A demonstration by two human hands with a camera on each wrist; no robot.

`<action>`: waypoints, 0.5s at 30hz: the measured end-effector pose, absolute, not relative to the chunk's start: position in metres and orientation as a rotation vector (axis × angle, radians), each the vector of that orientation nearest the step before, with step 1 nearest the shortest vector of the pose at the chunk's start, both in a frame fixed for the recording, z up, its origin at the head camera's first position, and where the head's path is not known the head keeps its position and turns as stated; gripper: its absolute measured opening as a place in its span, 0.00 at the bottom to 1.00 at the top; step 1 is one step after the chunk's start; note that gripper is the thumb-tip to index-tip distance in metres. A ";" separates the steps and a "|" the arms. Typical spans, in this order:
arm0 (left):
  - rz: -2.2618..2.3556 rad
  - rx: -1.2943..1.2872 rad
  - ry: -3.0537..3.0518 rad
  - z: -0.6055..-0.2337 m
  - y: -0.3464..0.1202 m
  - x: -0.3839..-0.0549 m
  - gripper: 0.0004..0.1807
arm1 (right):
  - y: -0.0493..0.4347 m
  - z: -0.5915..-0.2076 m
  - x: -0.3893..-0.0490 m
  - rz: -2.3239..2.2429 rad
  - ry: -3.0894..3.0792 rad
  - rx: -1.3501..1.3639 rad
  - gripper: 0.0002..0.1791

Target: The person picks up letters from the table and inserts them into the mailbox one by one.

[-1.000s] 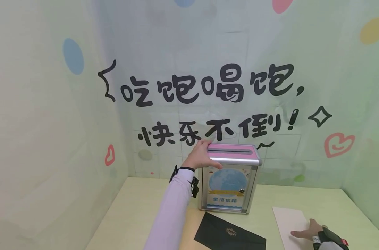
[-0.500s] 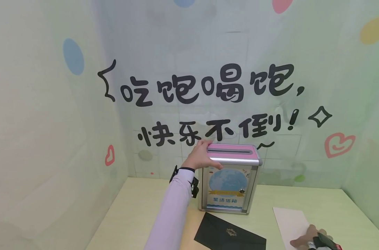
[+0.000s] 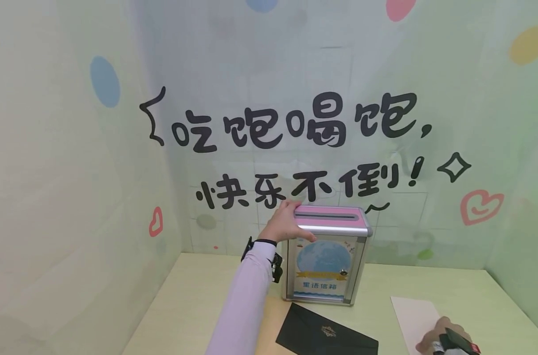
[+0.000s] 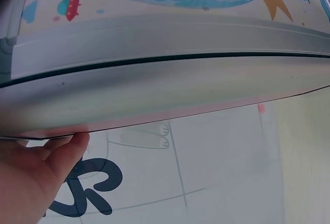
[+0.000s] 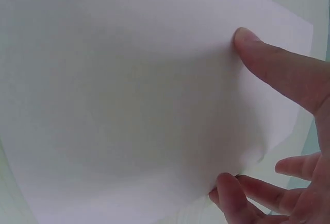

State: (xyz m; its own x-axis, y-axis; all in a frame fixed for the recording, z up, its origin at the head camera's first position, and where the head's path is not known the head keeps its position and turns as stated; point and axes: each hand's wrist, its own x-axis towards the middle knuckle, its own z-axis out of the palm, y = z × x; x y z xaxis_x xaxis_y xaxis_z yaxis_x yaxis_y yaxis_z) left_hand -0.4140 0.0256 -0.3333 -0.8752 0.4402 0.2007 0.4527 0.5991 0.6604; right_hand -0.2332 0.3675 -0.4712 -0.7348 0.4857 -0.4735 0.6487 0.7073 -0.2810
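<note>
A letter box [image 3: 328,286] with a pink slotted top, silver frame and clear front stands upright on the table. My left hand [image 3: 282,224] grips its top left corner, thumb over the front edge; in the left wrist view, fingers [image 4: 69,154] lie against the far edge of the lid. At the right, my right hand [image 3: 444,335] is on a blank pale sheet of paper [image 3: 413,318]. In the right wrist view, the thumb [image 5: 268,59] presses on the paper's face and the curled fingertips [image 5: 229,185] meet its edge. The paper bends slightly there.
A black envelope [image 3: 326,330] with a gold emblem lies in front of the box. It partly covers a tan paper or envelope [image 3: 271,320]. Behind the table [image 3: 198,296] hangs a printed wall covering [image 3: 260,59], with more along both sides.
My right hand has moved slightly down, and its fingers have drawn in at the paper. The paper has shifted slightly right. My left hand stays on the letter box.
</note>
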 end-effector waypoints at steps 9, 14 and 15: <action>-1.153 -0.778 -2.798 -0.336 0.026 -0.413 0.59 | 0.378 -0.474 -0.225 -0.720 2.539 0.904 0.35; -1.144 -0.776 -2.798 -0.336 0.025 -0.412 0.59 | 0.403 -0.497 -0.235 -0.636 2.546 0.873 0.36; -1.145 -0.776 -2.800 -0.336 0.025 -0.411 0.59 | 0.408 -0.502 -0.238 -0.609 2.547 0.862 0.35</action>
